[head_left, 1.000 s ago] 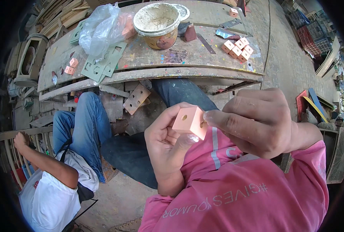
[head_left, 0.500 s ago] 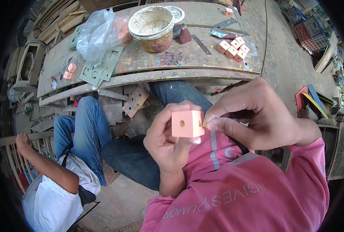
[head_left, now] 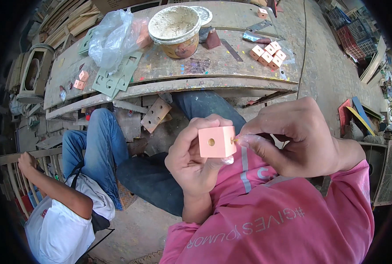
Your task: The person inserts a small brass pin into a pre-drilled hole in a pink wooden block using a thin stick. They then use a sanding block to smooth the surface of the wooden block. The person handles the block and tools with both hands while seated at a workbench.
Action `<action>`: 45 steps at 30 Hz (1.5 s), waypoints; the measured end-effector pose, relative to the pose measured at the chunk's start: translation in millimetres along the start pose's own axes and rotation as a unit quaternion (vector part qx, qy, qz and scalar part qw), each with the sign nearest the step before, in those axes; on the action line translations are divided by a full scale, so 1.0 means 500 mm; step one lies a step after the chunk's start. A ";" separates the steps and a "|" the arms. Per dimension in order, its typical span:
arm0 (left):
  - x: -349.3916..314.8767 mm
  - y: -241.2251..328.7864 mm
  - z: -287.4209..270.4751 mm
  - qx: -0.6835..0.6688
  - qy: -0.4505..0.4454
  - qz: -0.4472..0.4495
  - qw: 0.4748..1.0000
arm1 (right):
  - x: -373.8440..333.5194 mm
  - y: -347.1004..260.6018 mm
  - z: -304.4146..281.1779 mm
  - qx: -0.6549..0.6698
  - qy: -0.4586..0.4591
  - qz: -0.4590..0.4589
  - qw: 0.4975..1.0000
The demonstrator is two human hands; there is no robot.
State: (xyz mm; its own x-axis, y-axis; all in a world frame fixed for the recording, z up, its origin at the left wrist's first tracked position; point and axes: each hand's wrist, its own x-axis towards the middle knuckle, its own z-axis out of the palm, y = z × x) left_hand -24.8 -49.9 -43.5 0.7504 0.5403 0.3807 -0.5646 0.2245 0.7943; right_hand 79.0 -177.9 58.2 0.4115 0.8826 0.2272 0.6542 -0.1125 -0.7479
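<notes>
Found the wooden table (head_left: 244, 74) scuffed and paint-spotted. Recorded two pink blocks (head_left: 79, 84) toward its left end, near green cut-out sheets (head_left: 126, 68) partly overlapped by a clear bag (head_left: 109, 42). Noted a crusted bucket (head_left: 177, 47) near the middle, a round lid (head_left: 205, 14) behind, a dark strip (head_left: 231, 50) farther right, a cluster of pink blocks (head_left: 265, 58) beyond, and a lone block (head_left: 262, 13) farther back.

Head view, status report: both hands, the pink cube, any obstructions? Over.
Left hand gripping pink cube. Right hand pinching thin yellowish piece, mostly hidden, at cube's right side. No obstruction visible between them.
</notes>
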 end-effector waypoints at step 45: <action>0.008 0.001 -0.050 -0.341 -0.037 -0.372 0.862 | 0.006 0.008 0.005 0.050 -0.019 0.133 0.990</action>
State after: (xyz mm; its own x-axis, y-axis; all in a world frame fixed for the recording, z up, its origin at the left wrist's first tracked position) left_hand -30.8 -27.5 -53.4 0.9979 -0.0070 -0.0649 0.0311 0.9252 0.3782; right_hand 81.3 -174.7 54.5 0.5351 0.8447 -0.0077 0.4598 -0.2989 -0.8362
